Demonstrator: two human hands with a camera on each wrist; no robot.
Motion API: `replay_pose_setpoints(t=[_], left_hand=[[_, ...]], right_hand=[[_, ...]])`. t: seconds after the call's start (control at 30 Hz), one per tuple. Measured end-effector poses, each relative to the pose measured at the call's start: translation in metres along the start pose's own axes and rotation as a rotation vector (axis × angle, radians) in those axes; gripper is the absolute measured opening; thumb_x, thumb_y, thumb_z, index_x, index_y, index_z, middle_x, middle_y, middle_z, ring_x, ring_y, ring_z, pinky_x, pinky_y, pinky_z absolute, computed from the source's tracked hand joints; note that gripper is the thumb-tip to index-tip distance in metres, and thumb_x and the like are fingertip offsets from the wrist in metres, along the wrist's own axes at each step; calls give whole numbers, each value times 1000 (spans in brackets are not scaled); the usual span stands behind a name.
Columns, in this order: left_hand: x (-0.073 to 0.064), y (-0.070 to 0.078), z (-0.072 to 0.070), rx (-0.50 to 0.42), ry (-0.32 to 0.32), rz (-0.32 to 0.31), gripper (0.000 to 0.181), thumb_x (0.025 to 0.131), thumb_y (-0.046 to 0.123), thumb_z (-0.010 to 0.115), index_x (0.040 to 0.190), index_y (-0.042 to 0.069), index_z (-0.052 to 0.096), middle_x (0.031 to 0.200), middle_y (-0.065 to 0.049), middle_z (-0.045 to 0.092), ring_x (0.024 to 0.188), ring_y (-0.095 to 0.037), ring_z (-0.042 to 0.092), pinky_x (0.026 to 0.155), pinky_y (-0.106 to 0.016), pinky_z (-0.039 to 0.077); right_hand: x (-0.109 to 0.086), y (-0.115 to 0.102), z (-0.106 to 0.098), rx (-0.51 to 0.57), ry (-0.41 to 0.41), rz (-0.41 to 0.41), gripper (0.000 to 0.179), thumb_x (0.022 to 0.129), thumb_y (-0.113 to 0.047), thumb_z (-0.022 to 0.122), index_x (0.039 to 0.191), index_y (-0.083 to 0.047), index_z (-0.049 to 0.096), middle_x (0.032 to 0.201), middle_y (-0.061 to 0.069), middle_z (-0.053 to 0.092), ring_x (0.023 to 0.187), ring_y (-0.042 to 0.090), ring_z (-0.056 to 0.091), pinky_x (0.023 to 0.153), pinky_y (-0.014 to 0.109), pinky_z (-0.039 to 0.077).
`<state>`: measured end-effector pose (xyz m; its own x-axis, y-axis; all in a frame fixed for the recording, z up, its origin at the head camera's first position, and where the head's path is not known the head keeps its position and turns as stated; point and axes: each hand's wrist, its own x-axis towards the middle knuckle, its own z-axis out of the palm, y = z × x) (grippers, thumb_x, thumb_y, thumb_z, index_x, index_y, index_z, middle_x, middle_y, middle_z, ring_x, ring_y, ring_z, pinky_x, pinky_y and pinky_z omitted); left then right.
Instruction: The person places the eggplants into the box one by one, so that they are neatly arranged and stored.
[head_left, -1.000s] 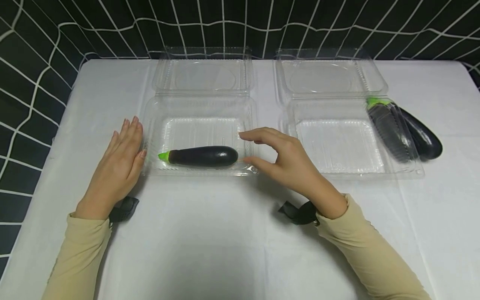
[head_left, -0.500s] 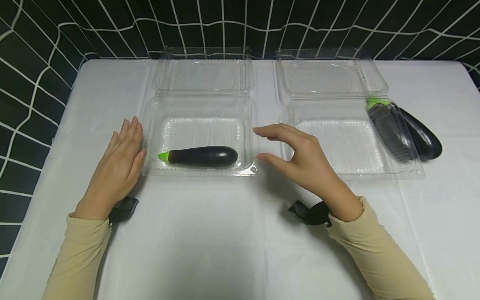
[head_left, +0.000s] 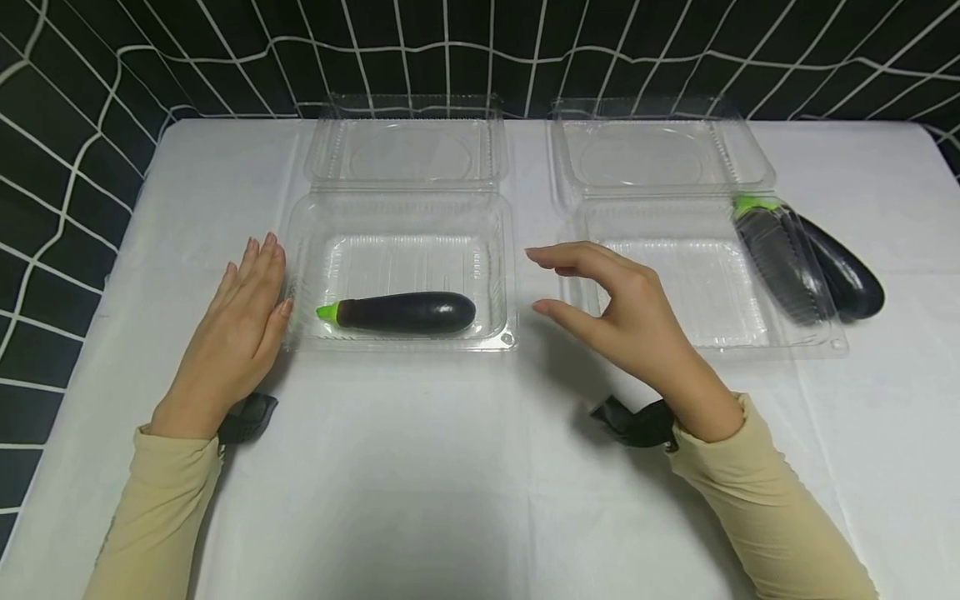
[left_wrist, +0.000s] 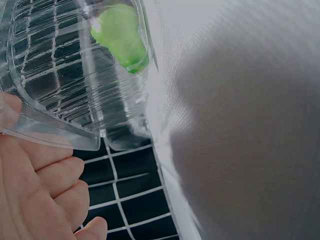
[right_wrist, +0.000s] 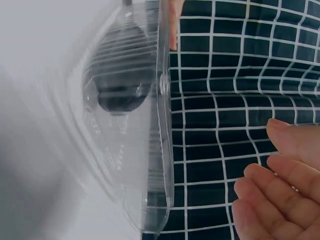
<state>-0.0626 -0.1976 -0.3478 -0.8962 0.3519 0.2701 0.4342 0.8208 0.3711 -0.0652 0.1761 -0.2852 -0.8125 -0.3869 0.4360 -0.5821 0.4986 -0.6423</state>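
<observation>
A dark purple eggplant (head_left: 405, 312) with a green stem end lies along the near side of the left clear plastic container (head_left: 405, 258). My left hand (head_left: 232, 333) is at that container's left edge, fingers straight; in the left wrist view its thumb shows through the plastic near the green stem (left_wrist: 122, 37). My right hand (head_left: 626, 321) is held apart from the container's right edge, thumb and fingers spread with nothing between them. The eggplant's round end (right_wrist: 122, 75) shows through the wall in the right wrist view.
A second open clear container (head_left: 675, 283) stands to the right, partly behind my right hand. Dark eggplant (head_left: 847, 271) lies at its right side, partly seen through its wall; whether one or two, I cannot tell. Both lids (head_left: 412, 158) are folded back toward the dark gridded cloth (head_left: 510, 50).
My right hand has moved right, away from the eggplant's round end and past the left container's edge. The left hand, the eggplant and both containers look unchanged.
</observation>
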Motion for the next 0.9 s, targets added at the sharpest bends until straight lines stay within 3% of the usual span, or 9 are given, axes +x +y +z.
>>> replay_pose_setpoints(t=[0.4,0.9], left_hand=[[0,0,0,3,7,3,56,95,8,50,144,-9,27,151,-21,25,143,-27,13,116,-41,9],[0,1,-1,-5,-7,-12,57,96,9,50,144,-9,26,151,-21,24,143,-27,13,116,-42,8]], right_hand=[[-5,8,-12,-29,8,40,40,71,7,77,109,2,66,108,9,68,95,15,60,89,19,44],[-20,20,-34,-69,61,113,41,70,12,76,109,2,67,104,13,69,95,-1,58,88,17,43]])
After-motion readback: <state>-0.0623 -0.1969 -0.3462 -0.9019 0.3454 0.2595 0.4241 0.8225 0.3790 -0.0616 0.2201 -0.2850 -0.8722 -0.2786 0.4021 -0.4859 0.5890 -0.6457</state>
